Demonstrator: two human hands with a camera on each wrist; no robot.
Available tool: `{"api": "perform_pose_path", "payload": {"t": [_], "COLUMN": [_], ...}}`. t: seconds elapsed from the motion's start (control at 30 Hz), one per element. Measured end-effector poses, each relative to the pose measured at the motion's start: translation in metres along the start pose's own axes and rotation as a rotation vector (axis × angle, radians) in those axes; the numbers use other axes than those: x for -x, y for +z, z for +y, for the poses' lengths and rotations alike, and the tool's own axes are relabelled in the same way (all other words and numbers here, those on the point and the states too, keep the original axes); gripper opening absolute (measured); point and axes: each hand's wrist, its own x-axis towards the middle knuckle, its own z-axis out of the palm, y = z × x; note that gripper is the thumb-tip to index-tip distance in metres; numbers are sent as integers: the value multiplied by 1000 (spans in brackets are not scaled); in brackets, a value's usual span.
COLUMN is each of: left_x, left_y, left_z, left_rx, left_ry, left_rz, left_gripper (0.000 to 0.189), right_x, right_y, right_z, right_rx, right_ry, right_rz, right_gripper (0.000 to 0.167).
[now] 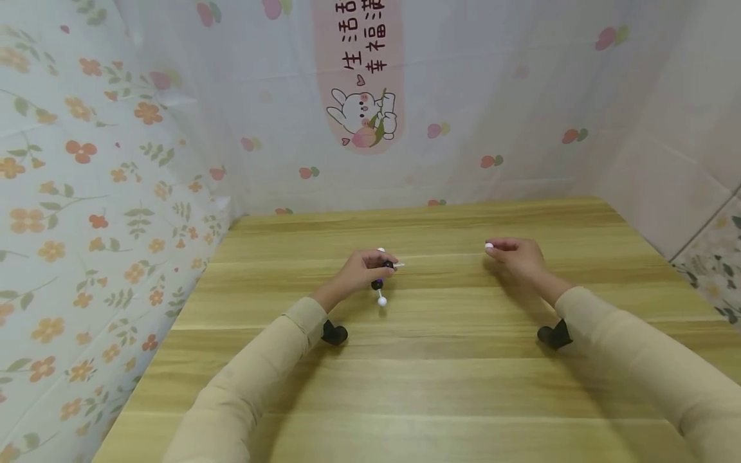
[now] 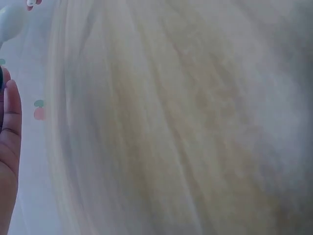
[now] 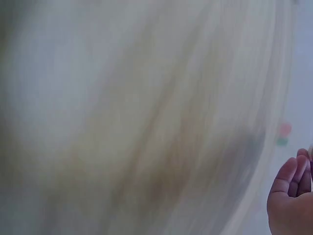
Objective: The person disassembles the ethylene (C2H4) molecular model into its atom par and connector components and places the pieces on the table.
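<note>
My left hand (image 1: pixel 359 270) grips a ball-and-stick molecular model (image 1: pixel 377 284) with black balls and white balls on short sticks. One white ball (image 1: pixel 382 301) hangs at the model's near end, and a white stick (image 1: pixel 401 265) points right past the fingertips. The fingers cover part of the model. In the left wrist view, a large white ball (image 2: pixel 11 22) shows above the hand's fingers (image 2: pixel 12 112). Farther right, my right hand (image 1: pixel 521 256) pinches a single white ball (image 1: pixel 489 246) between thumb and fingers. At the right wrist view's edge, only part of that hand (image 3: pixel 291 196) appears.
Both hands are over a wood-grain table (image 1: pixel 440 386). A printed cloth (image 1: pixel 463 96) with a rabbit picture hangs behind it, and a flowered cloth (image 1: pixel 87 225) hangs on the left. Dark mounts (image 1: pixel 334 333) stick out at both wrists. Beige sleeves fill most of both wrist views.
</note>
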Motion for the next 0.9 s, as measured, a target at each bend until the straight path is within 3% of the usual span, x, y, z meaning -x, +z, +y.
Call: {"api": "perform_pose_path", "payload": {"t": [0.37, 0.63, 0.9], "left_x": [1, 3, 4], "left_y": [3, 0, -1], "left_z": [-4, -7, -6], "left_rx": [15, 5, -24], "left_ry": [-18, -35, -33], "left_rz": [-7, 7, -3], "left_gripper": [26, 26, 28], "right_x": [-16, -26, -33], "right_y": [-36, -51, -61], "right_z": [20, 33, 46], "right_rx": [117, 65, 148], "right_ry": [-9, 56, 45], "right_rz": [26, 15, 36], "right_gripper": [46, 47, 41]}}
